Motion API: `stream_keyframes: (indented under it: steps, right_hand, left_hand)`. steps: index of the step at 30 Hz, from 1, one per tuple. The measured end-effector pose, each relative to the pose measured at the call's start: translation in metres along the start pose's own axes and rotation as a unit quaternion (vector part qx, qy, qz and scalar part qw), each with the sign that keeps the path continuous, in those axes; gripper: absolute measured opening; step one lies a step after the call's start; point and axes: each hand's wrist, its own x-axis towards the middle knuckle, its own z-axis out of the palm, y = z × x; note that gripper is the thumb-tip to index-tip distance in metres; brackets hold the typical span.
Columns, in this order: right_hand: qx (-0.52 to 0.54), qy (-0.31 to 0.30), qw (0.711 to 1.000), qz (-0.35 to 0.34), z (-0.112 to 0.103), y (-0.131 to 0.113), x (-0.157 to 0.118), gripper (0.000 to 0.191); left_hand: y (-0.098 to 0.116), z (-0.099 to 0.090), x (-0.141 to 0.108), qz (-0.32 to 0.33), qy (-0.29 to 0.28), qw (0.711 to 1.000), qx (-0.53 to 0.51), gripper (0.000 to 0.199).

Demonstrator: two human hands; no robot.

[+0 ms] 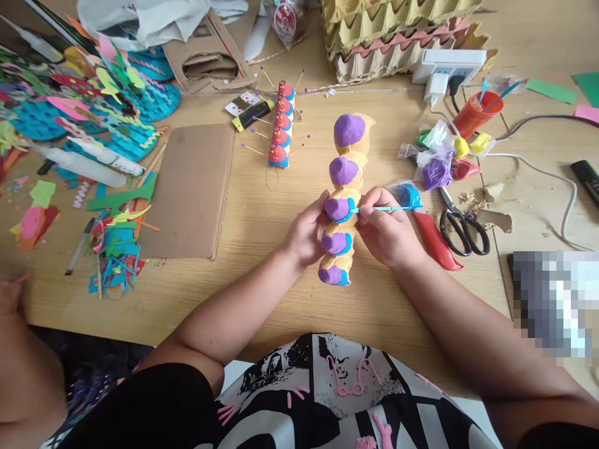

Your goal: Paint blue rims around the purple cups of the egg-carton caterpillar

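Observation:
An egg carton strip [356,146] with several bumps stands lengthwise before me. Purple clay [344,169] caps each bump, and blue clay [347,243] edges the three nearest ones. My left hand [306,234] grips the strip's left side near its middle, the fingertips partly hidden behind it. Between the thumb and fingers of my right hand [386,231] is a thin light-blue stick [381,209], its tip touching the blue clay on the middle bump. Farther back lies a smaller strip [282,125] with red-faced bumps, blue edges and purple-tipped picks sticking out.
Scissors [463,227], a red cutter-like tool [435,240] and bagged clay [435,168] lie right, near a red cup [477,112]. Cardboard [187,193], paper scraps [116,243] and glue bottles [77,163] are left. Stacked egg trays [397,31] stand behind. Another person's arm [28,362] shows at left.

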Motion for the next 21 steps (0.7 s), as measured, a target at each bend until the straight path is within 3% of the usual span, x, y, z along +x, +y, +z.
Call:
stream_keyframes:
  steps: [4,10,17,21]
  right_hand:
    - [-0.003,0.003,1.0,0.001,0.0007,-0.0003,0.0001,0.039]
    - [0.008,-0.01,1.0,-0.009,0.0001,-0.0002,-0.0002,0.039]
    - [-0.01,-0.02,0.999,-0.026,-0.0033,0.0043,0.0022,0.04]
    - [-0.021,-0.012,0.999,-0.04,-0.0042,0.0053,0.0023,0.04]
  left_hand:
    - [0.0003,-0.0005,0.0006,0.001,0.005,1.0,0.003,0.03]
    - [0.0001,-0.0034,0.0009,0.023,-0.066,0.997,0.038,0.042]
    - [-0.002,-0.0012,0.0001,0.02,-0.011,1.0,0.004,0.025]
    - [-0.0015,-0.0004,-0.0001,0.017,0.007,1.0,0.021,0.028]
